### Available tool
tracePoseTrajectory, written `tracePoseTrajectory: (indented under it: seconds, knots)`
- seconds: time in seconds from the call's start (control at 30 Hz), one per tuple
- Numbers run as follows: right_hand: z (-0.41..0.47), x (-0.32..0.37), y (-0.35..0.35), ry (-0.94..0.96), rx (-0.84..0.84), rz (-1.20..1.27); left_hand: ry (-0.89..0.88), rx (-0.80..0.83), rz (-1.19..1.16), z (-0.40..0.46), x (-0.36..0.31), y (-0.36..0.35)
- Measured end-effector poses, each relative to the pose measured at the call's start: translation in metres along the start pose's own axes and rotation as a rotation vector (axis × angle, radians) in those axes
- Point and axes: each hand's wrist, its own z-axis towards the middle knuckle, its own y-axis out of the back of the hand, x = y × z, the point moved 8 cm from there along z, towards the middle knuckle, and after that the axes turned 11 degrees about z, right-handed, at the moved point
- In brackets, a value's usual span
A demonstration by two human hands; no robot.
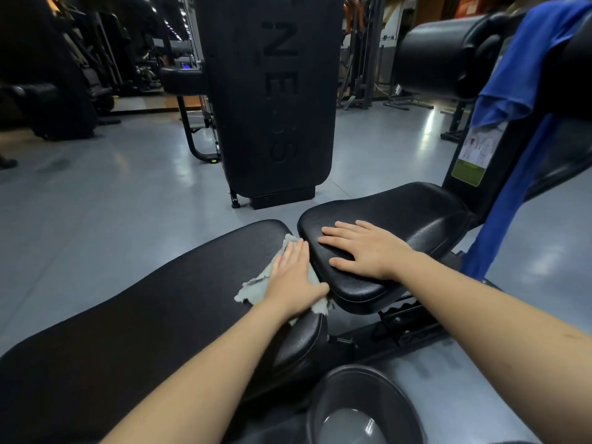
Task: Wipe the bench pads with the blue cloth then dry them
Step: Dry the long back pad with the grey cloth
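Note:
Two black bench pads lie in front of me: a long back pad at the left and a shorter seat pad at the right. My left hand presses flat on a pale grey-green frayed cloth at the long pad's far right end, beside the gap between the pads. Fingers spread, my right hand rests flat on the seat pad with nothing under it. A blue cloth hangs over the machine frame at the far right, apart from both hands.
A dark bowl with water stands on the floor at the bottom, below the bench frame. A tall black weight-stack cover stands just beyond the pads. A round black roller pad juts out at upper right. Grey floor surrounds the bench.

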Motion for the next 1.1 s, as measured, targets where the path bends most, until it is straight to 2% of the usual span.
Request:
tracePoseTrajectory:
  seconds: [0.13,0.37,0.63,0.8,0.93,1.1]
  knots:
    - [-0.001,-0.001,-0.001,-0.007,0.002,0.006,-0.076,0.054,0.011,0.017,0.007,0.006]
    - [-0.001,-0.001,0.001,-0.006,-0.001,0.012,-0.128,-0.026,0.11,0.003,0.004,0.001]
    - [-0.004,0.003,0.001,-0.04,0.033,0.0,-0.135,-0.05,0.079,-0.078,-0.001,-0.004]
    - [-0.01,0.012,0.0,-0.129,0.029,-0.036,-0.229,-0.1,0.171,-0.129,0.008,-0.01]
    - [-0.015,0.027,-0.004,-0.204,-0.009,-0.002,-0.252,-0.064,0.135,-0.138,0.029,-0.007]
    - [-0.017,0.058,-0.01,-0.15,0.015,0.062,-0.249,0.001,0.067,-0.135,0.045,-0.008]
